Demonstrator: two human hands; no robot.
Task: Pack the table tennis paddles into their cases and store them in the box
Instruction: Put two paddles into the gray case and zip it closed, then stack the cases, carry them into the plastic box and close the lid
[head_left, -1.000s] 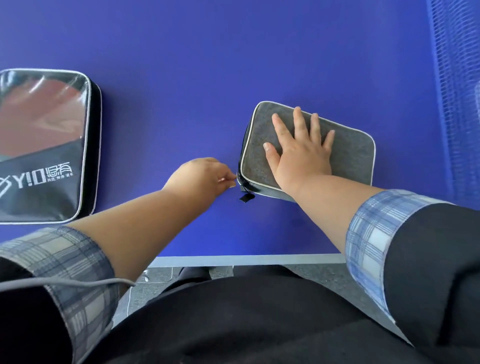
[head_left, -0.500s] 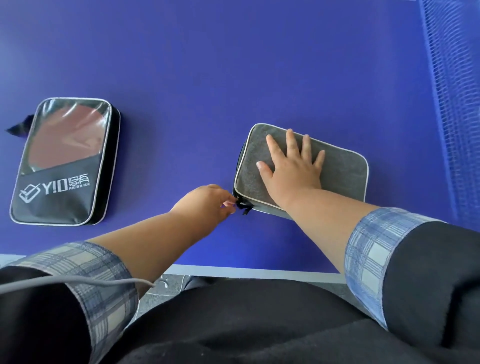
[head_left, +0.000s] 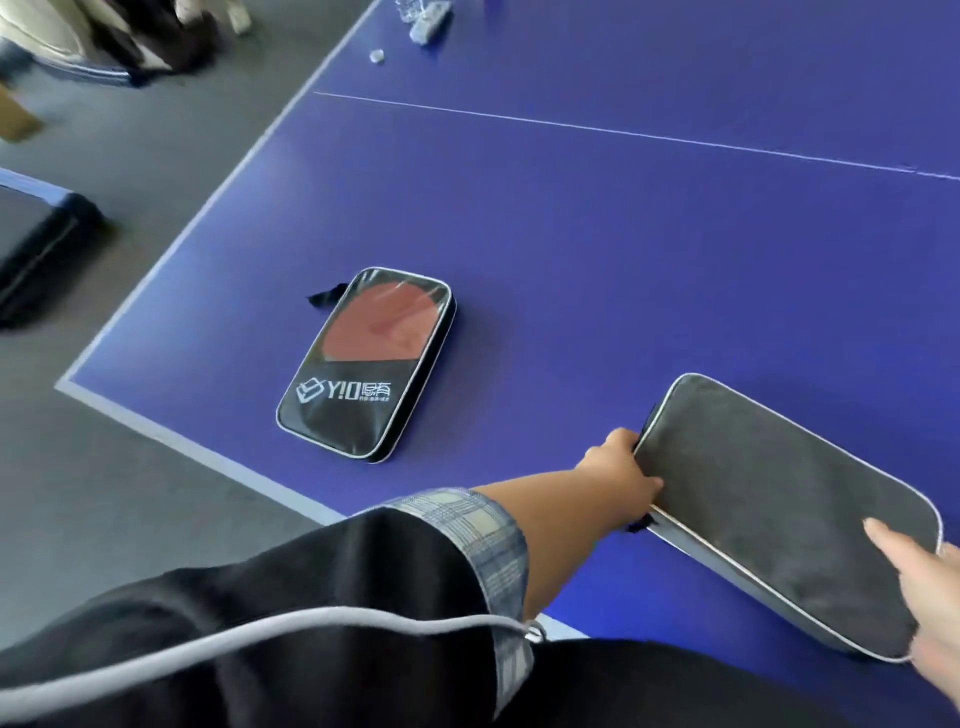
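Note:
A grey paddle case (head_left: 769, 499) with white piping lies near the table's front edge at the right. My left hand (head_left: 618, 470) grips its left end, with a black zipper tab just below. My right hand (head_left: 924, 592) holds its right end, thumb on top. A second case (head_left: 366, 364), black with a clear window showing a red paddle and white lettering, lies flat to the left, apart from both hands. No box is clearly in view.
The blue table (head_left: 597, 223) has a white centre line and its corner at the left. Small pale objects (head_left: 423, 23) sit at the far edge. On the grey floor lie a dark flat item (head_left: 36, 244) and bags (head_left: 130, 41).
The view swung left and up, showing the table corner and floor. My left hand went from the zipper tab to the case's end; my right hand slid from flat on top to its right end.

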